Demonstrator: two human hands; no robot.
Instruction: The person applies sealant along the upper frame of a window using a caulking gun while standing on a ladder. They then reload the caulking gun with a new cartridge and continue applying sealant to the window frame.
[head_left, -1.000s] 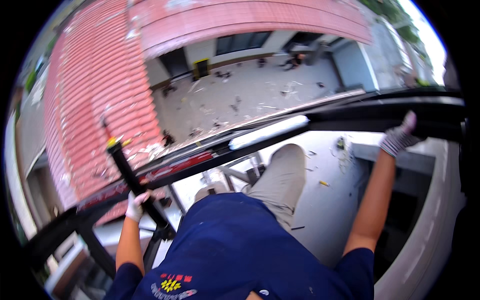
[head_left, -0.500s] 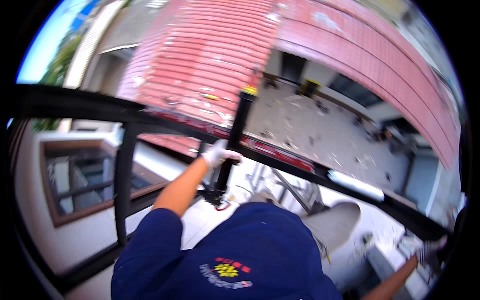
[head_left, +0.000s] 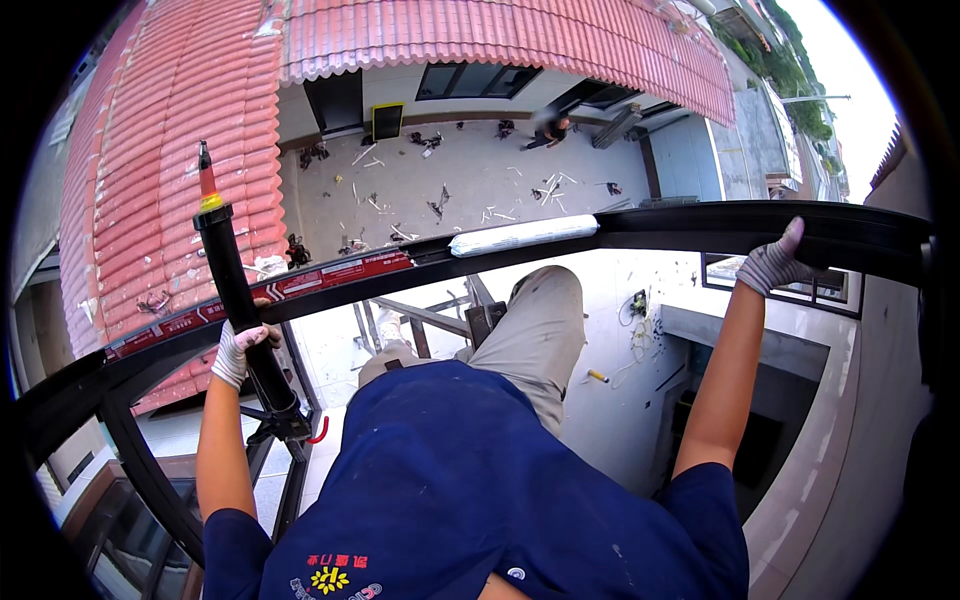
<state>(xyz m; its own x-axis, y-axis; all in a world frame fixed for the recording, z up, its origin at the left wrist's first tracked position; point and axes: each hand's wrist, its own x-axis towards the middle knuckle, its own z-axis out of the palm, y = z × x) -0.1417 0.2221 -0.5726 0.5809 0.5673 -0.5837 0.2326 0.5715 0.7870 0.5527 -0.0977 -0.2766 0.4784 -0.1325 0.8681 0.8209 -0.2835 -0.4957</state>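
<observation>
My gloved left hand (head_left: 245, 352) is closed round the black barrel of a caulking gun (head_left: 238, 290), beside the long black window-frame rail (head_left: 660, 224). The gun stands tilted, with its yellow collar and reddish nozzle (head_left: 207, 175) pointing up and away. A red hook-like piece shows at its lower end. At the right, my gloved right hand (head_left: 775, 265) grips the same rail, thumb up over the top and fingers partly hidden behind it. A white sausage-shaped sealant pack (head_left: 523, 236) lies along the rail between my hands.
Red tiled roofs (head_left: 180, 160) lie beyond the rail. Far below, a person (head_left: 550, 132) is in a courtyard (head_left: 400, 195) strewn with scraps. Under me are metal supports (head_left: 430, 318), a white floor with a yellow-and-black tool (head_left: 598, 376), and a recessed opening (head_left: 740, 390) at right.
My view has swung to the right and steadied, so the gun and left hand now appear farther left. The right hand, earlier blurred at the lower right edge, now shows clearly on the rail.
</observation>
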